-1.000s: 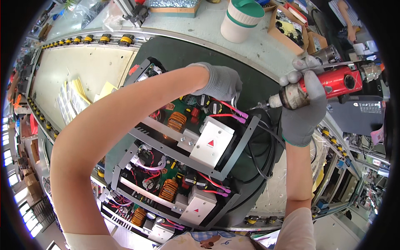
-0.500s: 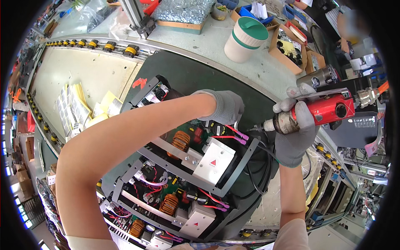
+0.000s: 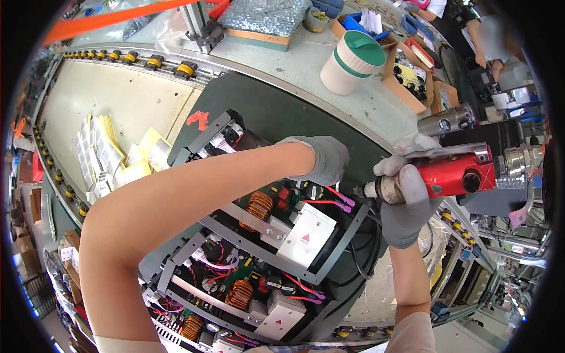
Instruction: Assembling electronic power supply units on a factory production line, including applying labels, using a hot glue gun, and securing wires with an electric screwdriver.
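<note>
My right hand, in a grey glove, is wrapped round a red air screwdriver with a silver lever along its top. The tool lies nearly level, its nose pointing left at the far right corner of an open electronics chassis. My left hand, also gloved, curls down over the chassis's far side near the screwdriver's nose. Its fingers are bent and mostly hidden, so what they grip cannot be seen. Beside it are red wires with purple terminals, a copper coil and a white metal block.
Nearer me stands a similar chassis, with part of another before it. Black cables hang at the right. Yellow-backed label sheets lie left. Beyond the roller rail stand a green-lidded cup and parts boxes. An orange strip crosses the upper left.
My right hand and the screwdriver have shifted slightly left and down, the nose closer to my left hand. My left hand has moved slightly down. An orange strip has appeared at upper left.
</note>
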The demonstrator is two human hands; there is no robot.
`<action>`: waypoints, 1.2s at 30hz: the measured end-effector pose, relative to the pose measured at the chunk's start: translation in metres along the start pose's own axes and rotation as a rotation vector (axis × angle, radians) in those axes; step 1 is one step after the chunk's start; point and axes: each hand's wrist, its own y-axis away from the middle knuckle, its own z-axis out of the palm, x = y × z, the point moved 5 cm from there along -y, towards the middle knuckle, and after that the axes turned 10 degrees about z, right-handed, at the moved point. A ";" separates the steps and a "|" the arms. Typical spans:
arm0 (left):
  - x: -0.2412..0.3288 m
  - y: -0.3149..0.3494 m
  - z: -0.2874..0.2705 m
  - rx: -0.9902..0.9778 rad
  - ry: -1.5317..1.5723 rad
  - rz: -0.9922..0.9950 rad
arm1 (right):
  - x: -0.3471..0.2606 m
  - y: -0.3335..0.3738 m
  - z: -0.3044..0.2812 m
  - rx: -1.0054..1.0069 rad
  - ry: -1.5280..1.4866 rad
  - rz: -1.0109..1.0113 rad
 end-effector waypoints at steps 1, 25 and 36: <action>0.000 0.001 -0.001 -0.002 -0.012 -0.001 | 0.000 0.002 0.003 0.002 0.067 0.012; -0.005 0.017 -0.009 0.082 -0.012 -0.071 | -0.002 0.002 0.024 0.037 0.250 -0.166; -0.001 0.023 -0.008 0.137 0.163 0.078 | 0.004 -0.003 0.026 0.001 0.308 -0.016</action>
